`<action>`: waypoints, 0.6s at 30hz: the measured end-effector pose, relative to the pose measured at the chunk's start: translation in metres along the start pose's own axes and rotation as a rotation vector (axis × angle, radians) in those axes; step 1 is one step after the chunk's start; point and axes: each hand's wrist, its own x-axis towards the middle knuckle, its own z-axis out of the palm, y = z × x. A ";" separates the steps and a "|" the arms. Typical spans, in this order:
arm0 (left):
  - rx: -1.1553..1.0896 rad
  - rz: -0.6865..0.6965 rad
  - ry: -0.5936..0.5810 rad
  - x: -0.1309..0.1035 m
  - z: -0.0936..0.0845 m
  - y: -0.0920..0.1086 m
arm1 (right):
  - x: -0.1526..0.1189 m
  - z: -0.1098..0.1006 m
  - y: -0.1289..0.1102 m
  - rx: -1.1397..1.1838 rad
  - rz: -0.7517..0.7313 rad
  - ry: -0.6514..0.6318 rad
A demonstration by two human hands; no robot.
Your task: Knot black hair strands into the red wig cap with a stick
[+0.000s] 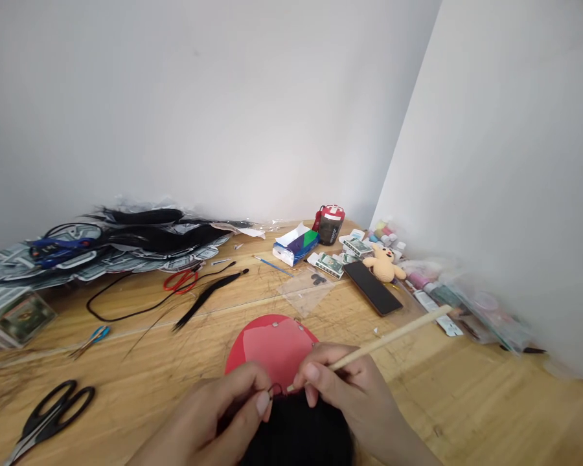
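My right hand point(350, 388) grips a thin wooden-handled hook tool point(393, 335) that slants up to the right, its tip down at a mass of black hair point(296, 430) near the lower edge. My left hand point(223, 417) pinches a small loop of black hair strand point(274, 390) between thumb and forefinger, right at the tool's tip. Behind both hands a red dome-shaped form point(272, 346) with small metal pins stands on the wooden table point(466, 401).
Black scissors point(53, 414) lie front left, small blue snips point(96, 336) and red scissors point(181, 280) farther back. A black hair bundle point(208, 294), packaged hair point(126, 239), a phone point(372, 287), a yellow plush toy point(383, 262) and bottles lie along the walls.
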 end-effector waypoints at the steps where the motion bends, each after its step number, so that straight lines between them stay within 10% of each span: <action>1: 0.041 -0.015 -0.001 0.002 0.001 0.002 | 0.000 0.001 -0.001 0.021 0.015 0.002; 18: 0.688 0.012 -0.144 0.016 -0.002 0.029 | 0.003 0.001 0.003 0.135 0.083 0.002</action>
